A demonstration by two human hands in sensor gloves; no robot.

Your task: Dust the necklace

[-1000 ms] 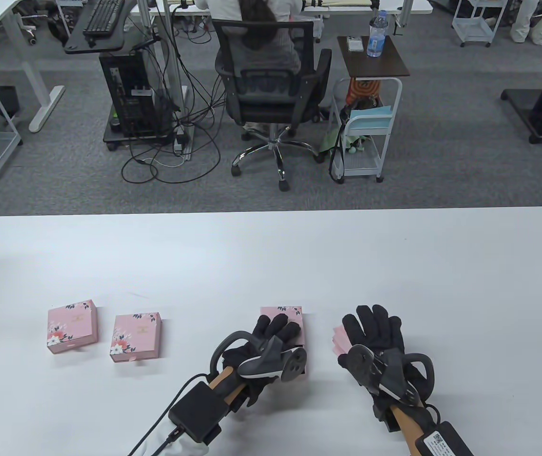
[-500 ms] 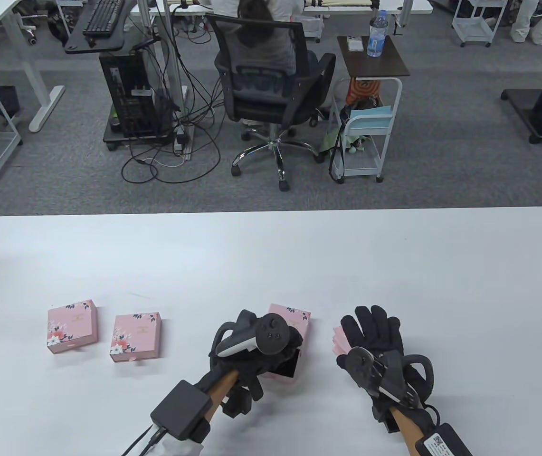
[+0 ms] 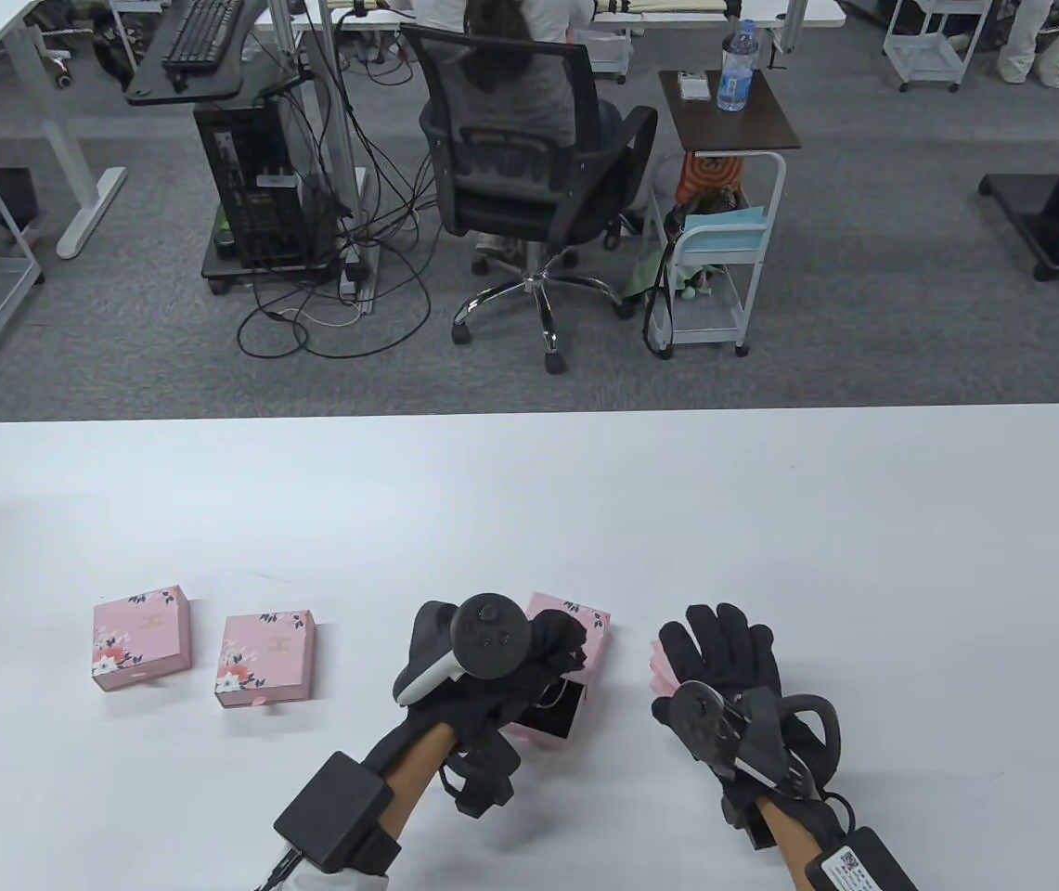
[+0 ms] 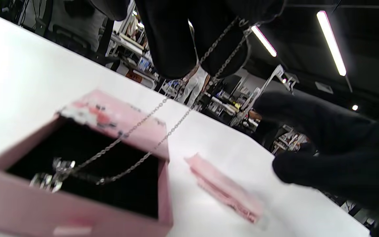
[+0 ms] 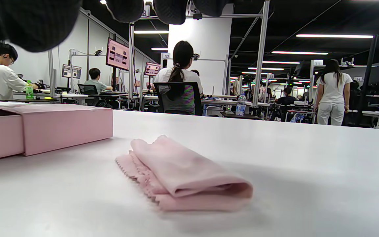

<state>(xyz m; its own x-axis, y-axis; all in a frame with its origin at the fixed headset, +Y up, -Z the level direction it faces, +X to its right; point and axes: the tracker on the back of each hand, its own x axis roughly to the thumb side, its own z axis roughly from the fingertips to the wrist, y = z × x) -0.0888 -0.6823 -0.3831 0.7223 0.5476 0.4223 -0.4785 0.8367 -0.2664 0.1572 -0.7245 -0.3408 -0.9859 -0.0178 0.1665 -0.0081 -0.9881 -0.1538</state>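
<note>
Room: open office past the table's (image 3: pixel 529 501) far edge, with a person (image 3: pixel 510 65) seated in a chair facing away, a cart (image 3: pixel 719 251) with a bottle (image 3: pixel 735 65) on top, and a computer tower (image 3: pixel 251 186) amid cables.
Surface: white table, both gloved hands near its front edge.
Left hand (image 3: pixel 510 673): fingers curled, pinching the necklace's (image 4: pixel 163 131) chain up at the fingertips (image 4: pixel 173 49); tracker facing up on its back.
Necklace: silver chain runs in two strands from the left fingertips down into the open box (image 4: pixel 77 184) just below that hand; the pendant (image 4: pixel 53 174) lies on the black lining, chain drawn nearly taut above it.
Open box: pink, drawer slid out, right under and slightly ahead of the left hand; its sleeve (image 3: pixel 575 626) shows just past the fingers.
Right hand (image 3: pixel 724 659): fingers fairly straight and spread, gripping nothing, held just above the cloth (image 5: pixel 183 174); whether the fingertips touch it I cannot tell from these angles.
Cloth: pink, folded, flat on the table beneath the right hand's fingers and between the two hands, close beside the open box.
Other boxes: two closed pink floral boxes (image 3: pixel 141 638) (image 3: pixel 266 659) side by side, well off to the left of the left hand.
</note>
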